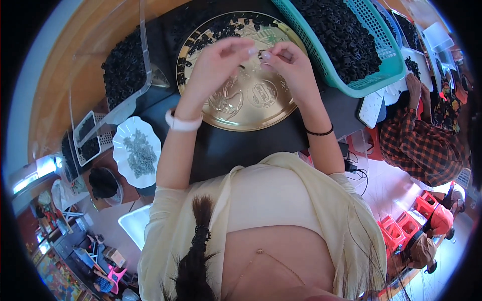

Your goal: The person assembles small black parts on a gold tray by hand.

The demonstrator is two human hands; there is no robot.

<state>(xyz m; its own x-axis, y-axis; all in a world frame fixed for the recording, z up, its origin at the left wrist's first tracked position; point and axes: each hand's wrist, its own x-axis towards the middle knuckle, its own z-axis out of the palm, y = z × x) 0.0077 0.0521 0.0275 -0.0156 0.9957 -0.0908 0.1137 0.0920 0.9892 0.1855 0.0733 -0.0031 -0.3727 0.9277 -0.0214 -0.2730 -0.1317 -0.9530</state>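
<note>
Right hand (290, 64): fingers pinched narrow on a small black part (261, 54). Left hand (219, 64): fingers loosely curled just beside it, blurred; any hold cannot be told. Gold tray (258, 116) beneath the fingers.

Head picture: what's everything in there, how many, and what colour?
Tray: one, gold, top middle
Table: one, black, under the tray
Bits: countless, black, on the tray, in basket and bin
Basket: one, teal, right of tray
Bin: one, clear, left of tray
Plate: one, white, left
Grey bits: countless, grey, on the plate
Stools: several, red, lower right
Co-worker: one, checked shirt, far right
Far background: too small to tell
Left grip: one, bare, over the tray
Right grip: one, bare, over the tray, pinching one bit
</note>
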